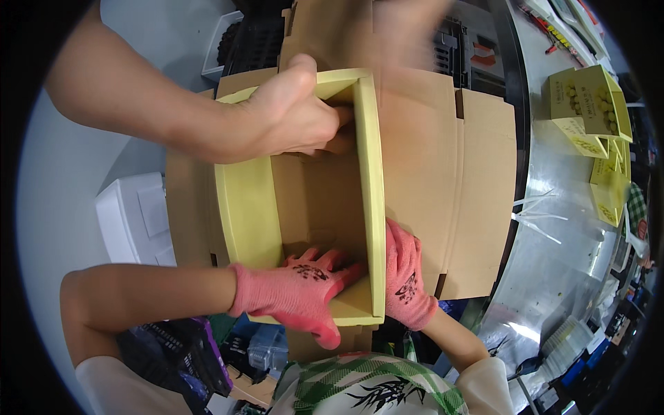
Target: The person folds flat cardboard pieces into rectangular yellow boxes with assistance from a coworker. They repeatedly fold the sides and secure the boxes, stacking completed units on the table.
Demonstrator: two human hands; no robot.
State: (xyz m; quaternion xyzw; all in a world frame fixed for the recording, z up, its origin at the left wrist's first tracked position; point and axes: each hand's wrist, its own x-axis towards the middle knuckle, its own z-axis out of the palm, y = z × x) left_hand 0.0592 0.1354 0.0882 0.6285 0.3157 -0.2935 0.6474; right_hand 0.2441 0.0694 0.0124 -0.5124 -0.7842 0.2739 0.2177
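Observation:
A pale yellow box [379, 207] with an open top and a brown inside lies in the middle. My left hand [304, 283], in a pink glove, reaches into its near end, fingers spread inside and thumb over the near rim. Along the outer right wall rests my right hand [407, 280], also pink-gloved, its fingers stretched out against the box. At the far end another person's bare hand [294, 114] has its fingers inside the box, hidden in part by the wall. That person's other hand [408, 34] is a blur above the cardboard.
Flattened brown cardboard [477, 194] lies under the box. On the metal table [546, 283] at right are yellow printed cartons [588, 104], white strips [536, 214] and stacked clear trays [567, 342]. A white bin [138, 214] stands at left, with dark crates [176, 360] at lower left.

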